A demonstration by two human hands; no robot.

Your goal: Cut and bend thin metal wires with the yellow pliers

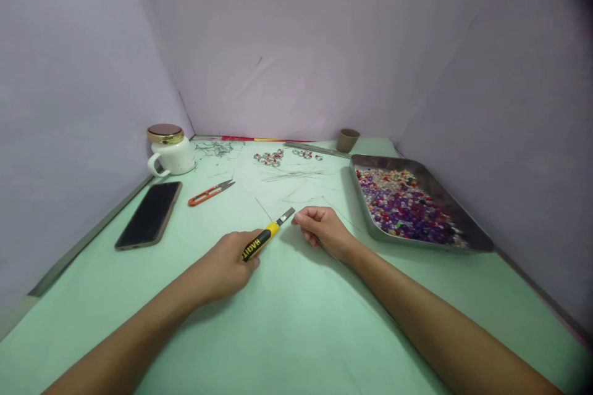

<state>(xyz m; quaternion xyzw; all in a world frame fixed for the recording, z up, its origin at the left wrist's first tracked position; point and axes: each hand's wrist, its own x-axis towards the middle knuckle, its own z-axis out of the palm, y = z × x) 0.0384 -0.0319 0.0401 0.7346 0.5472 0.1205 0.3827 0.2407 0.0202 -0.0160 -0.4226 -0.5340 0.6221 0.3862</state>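
My left hand (231,264) is closed around a yellow and black cutter (262,243), its metal tip pointing up and to the right. Close to that tip, my right hand (321,229) has its thumb and fingers pinched together; what they hold, if anything, is too small to make out. Thin wires (294,174) lie on the green table beyond the hands. Behind them sit small clusters of red and clear beads (269,158). Orange thread snips (210,193) rest to the left of the wires.
A metal tray (467,231) of mixed beads stands on the right. At the left are a phone (149,215) and a white lidded mug (178,155). A small brown cup (348,140), a ruler (317,149) and tangled wire scraps (215,148) lie toward the back.
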